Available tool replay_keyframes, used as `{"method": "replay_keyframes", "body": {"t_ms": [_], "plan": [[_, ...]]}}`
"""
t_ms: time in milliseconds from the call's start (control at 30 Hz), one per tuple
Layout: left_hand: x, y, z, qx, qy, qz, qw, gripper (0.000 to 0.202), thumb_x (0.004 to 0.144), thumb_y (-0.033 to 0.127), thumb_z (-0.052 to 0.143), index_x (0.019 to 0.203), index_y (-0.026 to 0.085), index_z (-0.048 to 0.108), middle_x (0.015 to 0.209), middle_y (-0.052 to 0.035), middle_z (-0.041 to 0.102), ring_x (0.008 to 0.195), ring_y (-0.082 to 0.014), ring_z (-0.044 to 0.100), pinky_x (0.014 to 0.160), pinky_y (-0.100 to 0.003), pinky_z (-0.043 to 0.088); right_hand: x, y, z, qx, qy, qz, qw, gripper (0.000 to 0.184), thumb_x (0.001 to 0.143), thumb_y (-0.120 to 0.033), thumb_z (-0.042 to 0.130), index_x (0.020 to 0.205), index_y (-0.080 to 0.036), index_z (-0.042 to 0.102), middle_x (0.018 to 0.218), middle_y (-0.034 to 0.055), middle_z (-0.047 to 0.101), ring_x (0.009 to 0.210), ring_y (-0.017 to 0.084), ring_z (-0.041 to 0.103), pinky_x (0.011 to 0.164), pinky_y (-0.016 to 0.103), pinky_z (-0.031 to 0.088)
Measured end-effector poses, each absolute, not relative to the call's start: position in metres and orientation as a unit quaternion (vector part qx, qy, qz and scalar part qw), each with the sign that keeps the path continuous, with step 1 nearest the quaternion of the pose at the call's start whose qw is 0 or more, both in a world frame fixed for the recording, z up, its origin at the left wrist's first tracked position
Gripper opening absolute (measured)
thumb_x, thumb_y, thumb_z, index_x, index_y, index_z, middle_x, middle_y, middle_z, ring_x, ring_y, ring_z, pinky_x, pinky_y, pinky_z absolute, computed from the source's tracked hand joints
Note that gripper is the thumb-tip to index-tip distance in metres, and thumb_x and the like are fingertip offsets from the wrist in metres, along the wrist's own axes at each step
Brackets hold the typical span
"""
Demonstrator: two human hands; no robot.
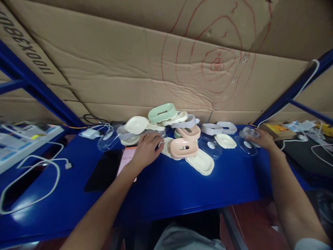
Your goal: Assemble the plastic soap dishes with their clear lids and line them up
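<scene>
My left hand (pixel 147 150) is palm down at the left of a pile of soap dish parts, fingers bent and slightly apart, beside a cream tray (pixel 168 146). What lies under its fingers is hidden. At the far right, my right hand (pixel 263 139) is closed on a clear plastic cover (pixel 249 132), above another clear cover (pixel 246 146). Between the hands are peach soap dishes (pixel 183 151), a green soap dish (pixel 162 113), lilac-grey soap dishes (pixel 211 129) and a cream tray (pixel 202 163), some overlapping.
A lit phone (pixel 126 159) lies on a black flat object (pixel 102 172) beneath my left forearm. White cables (pixel 56 173) and a white charger (pixel 91 133) are at left. Cardboard (pixel 125 62) stands behind the blue table (pixel 166 191), between blue posts (pixel 44 88). A small box (pixel 279 131) stands right.
</scene>
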State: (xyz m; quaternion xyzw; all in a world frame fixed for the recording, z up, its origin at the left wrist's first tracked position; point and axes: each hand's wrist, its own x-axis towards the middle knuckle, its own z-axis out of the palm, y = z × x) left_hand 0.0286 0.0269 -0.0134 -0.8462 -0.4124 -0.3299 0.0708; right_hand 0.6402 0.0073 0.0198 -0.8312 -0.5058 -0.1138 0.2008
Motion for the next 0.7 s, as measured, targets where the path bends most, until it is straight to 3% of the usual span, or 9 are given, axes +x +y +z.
{"method": "replay_keyframes", "body": {"t_ms": [100,233,333,533,633,700], "plan": [[0.029,0.026,-0.014,-0.846,-0.415,-0.33,0.066,0.021,0.104,0.026,0.056,0.106,0.022,0.076,0.121,-0.011,0.077,0.116,-0.0316,0.072,0.104,-0.052,0.049,0.639,0.006,0.015,-0.834,-0.504,-0.085,0.208,0.052,0.079,-0.05,0.083,0.117,-0.017,0.074,0.118,0.0269,0.074,0.117,0.044,0.067,0.098,0.055,0.049],[0.031,0.024,-0.014,-0.847,-0.416,-0.326,0.062,0.022,0.105,0.027,0.055,0.106,0.022,0.076,0.122,-0.0107,0.077,0.115,-0.0314,0.072,0.104,-0.052,0.049,0.614,0.004,0.003,-0.814,-0.509,-0.1,0.261,0.065,0.091,-0.058,0.069,0.142,-0.017,0.062,0.14,0.0263,0.067,0.134,0.041,0.06,0.109,0.053,0.047],[0.032,0.023,-0.012,-0.85,-0.413,-0.322,0.06,0.022,0.105,0.028,0.055,0.106,0.022,0.076,0.123,-0.0109,0.077,0.115,-0.0317,0.072,0.104,-0.052,0.049,0.595,0.007,-0.004,-0.79,-0.535,-0.091,0.285,0.067,0.091,-0.061,0.07,0.143,-0.02,0.062,0.144,0.021,0.067,0.135,0.038,0.061,0.115,0.052,0.046],[0.033,0.022,-0.011,-0.85,-0.414,-0.32,0.053,0.022,0.105,0.027,0.054,0.105,0.023,0.076,0.123,-0.0109,0.077,0.115,-0.0312,0.072,0.104,-0.052,0.049,0.551,0.013,0.011,-0.71,-0.628,-0.071,0.31,0.068,0.097,-0.061,0.063,0.149,-0.017,0.059,0.149,0.0207,0.065,0.137,0.039,0.062,0.118,0.055,0.047],[0.034,0.022,-0.012,-0.853,-0.414,-0.315,0.049,0.023,0.105,0.028,0.054,0.104,0.023,0.076,0.122,-0.0101,0.077,0.114,-0.0306,0.072,0.104,-0.051,0.049,0.514,0.024,0.021,-0.623,-0.727,-0.05,0.285,0.073,0.094,-0.065,0.069,0.154,-0.027,0.057,0.164,0.0129,0.054,0.15,0.034,0.052,0.125,0.05,0.041],[0.034,0.022,-0.012,-0.853,-0.415,-0.312,0.048,0.023,0.105,0.028,0.053,0.103,0.023,0.075,0.122,-0.01,0.077,0.113,-0.0302,0.072,0.104,-0.051,0.049,0.496,0.037,0.026,-0.598,-0.751,-0.051,0.274,0.068,0.097,-0.065,0.064,0.156,-0.031,0.056,0.173,0.009,0.04,0.158,0.032,0.04,0.129,0.051,0.035]]}}
